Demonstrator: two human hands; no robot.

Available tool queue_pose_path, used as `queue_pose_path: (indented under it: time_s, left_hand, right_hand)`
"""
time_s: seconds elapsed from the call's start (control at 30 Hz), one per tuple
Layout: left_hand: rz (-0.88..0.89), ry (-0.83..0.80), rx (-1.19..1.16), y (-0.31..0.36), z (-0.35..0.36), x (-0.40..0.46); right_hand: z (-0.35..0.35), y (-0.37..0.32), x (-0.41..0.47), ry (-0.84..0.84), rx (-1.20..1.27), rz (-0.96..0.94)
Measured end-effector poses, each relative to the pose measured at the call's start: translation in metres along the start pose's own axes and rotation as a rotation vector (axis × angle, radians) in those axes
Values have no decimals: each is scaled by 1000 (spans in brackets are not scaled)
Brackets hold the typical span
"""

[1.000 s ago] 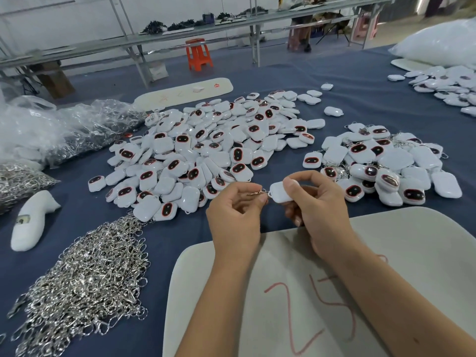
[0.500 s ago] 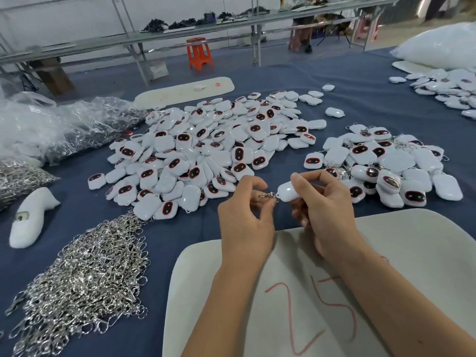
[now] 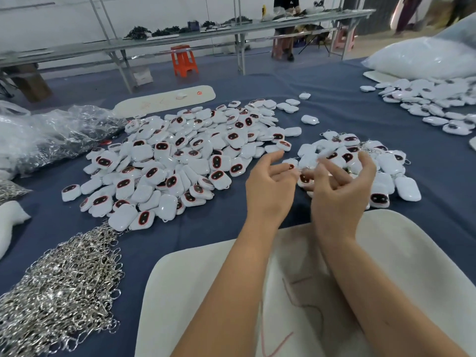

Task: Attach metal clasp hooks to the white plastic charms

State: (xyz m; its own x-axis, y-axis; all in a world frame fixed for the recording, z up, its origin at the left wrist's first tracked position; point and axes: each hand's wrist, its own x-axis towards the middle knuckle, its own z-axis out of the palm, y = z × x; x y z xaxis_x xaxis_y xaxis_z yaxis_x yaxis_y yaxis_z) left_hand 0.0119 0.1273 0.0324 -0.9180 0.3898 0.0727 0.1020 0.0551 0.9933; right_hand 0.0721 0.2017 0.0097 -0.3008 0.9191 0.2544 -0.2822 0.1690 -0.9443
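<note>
Both hands up over the blue cloth [image 3: 334, 99], motion-blurred. Left hand [image 3: 270, 186] w/ fingers loosely spread, nothing held. Right hand [image 3: 340, 191] palm-up, fingers relaxed and apart, nothing gripped either — a blurred white streak [image 3: 325, 153] just beyond its fingertips, can't tell what. Big heap of white charms [image 3: 180, 161] centre-left, many showing dark oval faces, near edge almost touching the pile of metal clasp hooks [image 3: 64, 292] at bottom left. Smaller heap of charms w/ hooks [image 3: 373, 166] right of centre, directly behind right hand, a few bits of metal ring visible among them. Narrow strip of bare cloth between the two heaps, left hand sitting over it. White board [image 3: 412, 266] w/ red scrawl under both forearms, rounded far edge just short of the smaller heap. Clear plastic bags [image 3: 51, 135] along left edge, more hooks inside; white lump [image 3: 10, 217] at far left, cut off by frame. Second white board [image 3: 164, 99] beyond the big heap. Third spread of charms [image 3: 425, 104] far right by a white bag [image 3: 425, 57], well apart — wide bare cloth between. Benches [image 3: 180, 39] and orange stool [image 3: 184, 60] past table's far edge.
</note>
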Motion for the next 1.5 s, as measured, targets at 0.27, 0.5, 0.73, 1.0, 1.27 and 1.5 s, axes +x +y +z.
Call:
queue_pose_path:
  time_s: [0.27,0.5,0.73,1.0,1.27,1.5]
  left_hand:
    - [28,271,448,-28,-37,-13]
    - [-142,478,250,-25,-73,-8]
    - [-318,551,24,-23,-103,2]
    - [-397,287,5,-16,-129,-1]
    - [-311,154,652,-7,-208,-51]
    - [-424,294,1070,2,-278,-86]
  right_hand:
    - [13,11,-17,-259,-450,-323]
    - [67,8,-38,-972,-1065,-503]
    - [99,4,-47,-1056,-1220,-583]
    - [84,12,-58,-802,-1073,-542]
    - [109,-16,-120,-1191,-963,-783]
    - [141,-34,-185,-1493,-879,-699]
